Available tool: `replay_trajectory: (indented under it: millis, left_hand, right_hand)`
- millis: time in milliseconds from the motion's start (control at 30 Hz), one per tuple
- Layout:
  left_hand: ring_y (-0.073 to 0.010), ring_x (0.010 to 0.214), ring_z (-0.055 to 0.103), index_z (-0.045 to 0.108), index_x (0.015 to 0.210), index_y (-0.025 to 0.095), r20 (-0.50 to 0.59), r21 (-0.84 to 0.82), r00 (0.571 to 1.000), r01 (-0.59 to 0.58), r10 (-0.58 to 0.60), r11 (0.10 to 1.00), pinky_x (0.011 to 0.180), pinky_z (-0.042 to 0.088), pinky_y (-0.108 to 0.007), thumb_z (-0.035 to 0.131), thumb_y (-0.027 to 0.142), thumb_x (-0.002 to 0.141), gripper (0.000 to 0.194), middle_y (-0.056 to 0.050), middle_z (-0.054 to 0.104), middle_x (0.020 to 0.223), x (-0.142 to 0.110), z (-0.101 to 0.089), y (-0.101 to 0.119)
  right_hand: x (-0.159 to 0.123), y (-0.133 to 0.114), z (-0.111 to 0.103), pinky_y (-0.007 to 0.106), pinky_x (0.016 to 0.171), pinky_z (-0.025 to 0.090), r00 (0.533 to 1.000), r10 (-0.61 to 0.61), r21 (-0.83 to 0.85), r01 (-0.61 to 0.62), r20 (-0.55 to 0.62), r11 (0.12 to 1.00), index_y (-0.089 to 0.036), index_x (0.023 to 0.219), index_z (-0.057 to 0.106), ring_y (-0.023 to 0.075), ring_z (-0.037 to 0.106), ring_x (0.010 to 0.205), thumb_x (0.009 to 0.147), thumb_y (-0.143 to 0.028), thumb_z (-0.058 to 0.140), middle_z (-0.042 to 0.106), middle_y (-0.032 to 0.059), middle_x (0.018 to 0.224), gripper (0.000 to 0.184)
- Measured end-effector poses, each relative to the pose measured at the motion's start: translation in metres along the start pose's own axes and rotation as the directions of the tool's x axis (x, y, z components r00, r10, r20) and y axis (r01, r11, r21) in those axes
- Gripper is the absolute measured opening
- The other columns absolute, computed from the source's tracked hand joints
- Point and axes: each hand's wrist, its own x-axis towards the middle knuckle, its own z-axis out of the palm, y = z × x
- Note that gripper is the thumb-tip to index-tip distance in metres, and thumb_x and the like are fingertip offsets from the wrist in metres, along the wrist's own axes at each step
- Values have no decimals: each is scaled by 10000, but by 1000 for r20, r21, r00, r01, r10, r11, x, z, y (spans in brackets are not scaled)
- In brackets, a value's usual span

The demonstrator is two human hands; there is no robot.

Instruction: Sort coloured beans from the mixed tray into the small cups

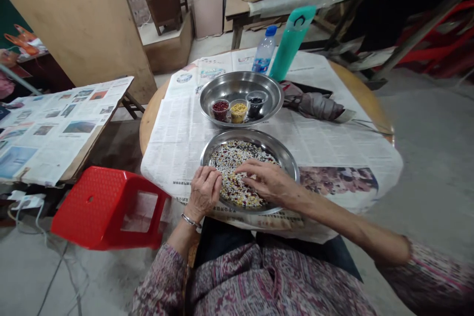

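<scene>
A round steel tray (291,163) in front of me holds a spread mix of white, yellow, dark red and black grains and beans (231,155). My left hand (205,187) is curled at the tray's left rim, its fingers closed; whatever they hold is hidden. Over the middle of the mix reaches my right hand (264,180), thumb and fingers bent and slightly apart, the tips close to the grains. Behind stands a second steel tray (237,81) with three clear cups: red beans (220,108), yellow grains (239,111) and black beans (255,104).
Newspaper (174,133) covers the round table. At its back stand a water bottle (264,49) and a teal bottle (292,42); a folded grey umbrella (314,101) lies right. A red stool (99,207) and a newspaper-covered table (55,128) are on the left.
</scene>
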Motion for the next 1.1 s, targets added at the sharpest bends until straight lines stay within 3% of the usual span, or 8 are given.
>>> replay_trajectory:
  millis: [167,233,367,600,733,867,967,1100]
  left_hand:
    - [-209,973,583,590,945,163,-2,-5,1000,11,-11,1000,918,490,-414,404,182,1005,197,-73,650,934,0,1,0]
    - [-212,977,584,590,946,163,3,-5,1000,5,-5,1000,921,490,-420,399,181,1006,201,-74,653,935,0,0,0]
    - [-213,984,589,592,949,170,16,4,1000,0,0,1000,934,490,-433,392,180,1006,208,-70,655,927,1,0,1]
    - [-216,1004,587,580,1002,173,-43,-40,999,27,-29,999,929,512,-426,429,173,990,151,-81,631,971,1,0,3]
    - [-219,1078,559,543,1130,167,-102,-95,992,69,-78,993,944,524,-413,413,137,979,202,-122,574,1117,-1,0,3]
    - [-222,1089,554,528,1155,174,-95,-112,991,82,-92,990,953,522,-414,405,114,968,232,-121,557,1128,-2,1,2]
    - [-221,1075,557,534,1145,179,-98,-113,992,70,-81,991,942,523,-410,408,108,965,230,-112,564,1102,-2,1,2]
    - [-217,1050,557,543,1124,182,-94,-119,992,72,-83,990,935,521,-403,410,93,959,231,-107,571,1082,-1,0,3]
  right_hand:
    - [-24,3,-23,290,693,485,926,2,-132,52,378,990,-226,797,677,176,639,759,760,-3,497,687,19,788,289]
    - [-32,2,-19,294,720,492,904,-29,-157,106,427,982,-234,816,683,184,653,805,727,33,488,700,16,818,342]
    - [-26,3,0,327,810,512,938,-117,-197,188,325,962,-245,995,688,202,645,937,725,39,504,710,38,968,432]
    - [19,9,6,430,926,499,987,-105,-347,142,123,927,-191,1225,608,261,552,1145,795,-21,495,638,118,1216,476]
    - [25,-4,14,498,988,440,934,-269,-256,326,234,910,-198,1120,648,279,516,1170,847,-203,584,607,125,1245,281]
    - [21,-5,22,477,984,423,882,-349,-232,429,317,873,-200,977,666,260,524,1103,816,-172,597,630,103,1144,177]
    - [19,12,14,467,959,441,917,-315,-315,382,243,869,-194,930,674,260,535,1064,831,-114,544,643,108,1081,182]
    - [21,40,-6,429,953,473,989,-148,-373,141,8,917,-200,985,693,259,544,1090,907,-155,482,643,117,1124,229]
